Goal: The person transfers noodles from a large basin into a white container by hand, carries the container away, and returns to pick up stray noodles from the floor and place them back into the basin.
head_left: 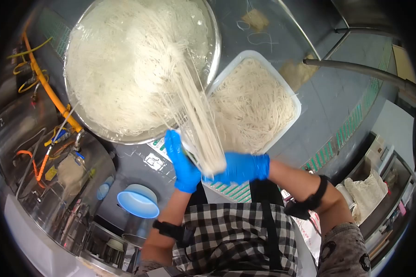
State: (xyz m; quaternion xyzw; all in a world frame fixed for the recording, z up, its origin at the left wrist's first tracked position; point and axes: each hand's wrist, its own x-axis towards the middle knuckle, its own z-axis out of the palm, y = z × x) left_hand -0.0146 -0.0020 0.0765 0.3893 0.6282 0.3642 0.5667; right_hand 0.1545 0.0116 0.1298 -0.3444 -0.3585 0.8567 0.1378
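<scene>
My right hand [240, 168], in a blue glove, is closed around a long bundle of pale noodles [199, 121]. The strands stretch taut from that hand up to the mass in a large round metal basin [216, 51]. My left hand [182, 164], also blue-gloved, is beside the lower end of the bundle, its fingers stretched upward; its thumb side is partly hidden. Wet-looking noodles [125, 69] fill the basin. Right of it, a white rectangular tub [295, 99] holds more noodles [254, 99], partly behind the hanging bundle.
A light blue bowl [138, 201] is at lower left, near metal vats [94, 171] with an orange pipe [55, 94]. Green drain grating [342, 134] crosses the grey floor at right. A metal tube frame [356, 68] juts in at upper right.
</scene>
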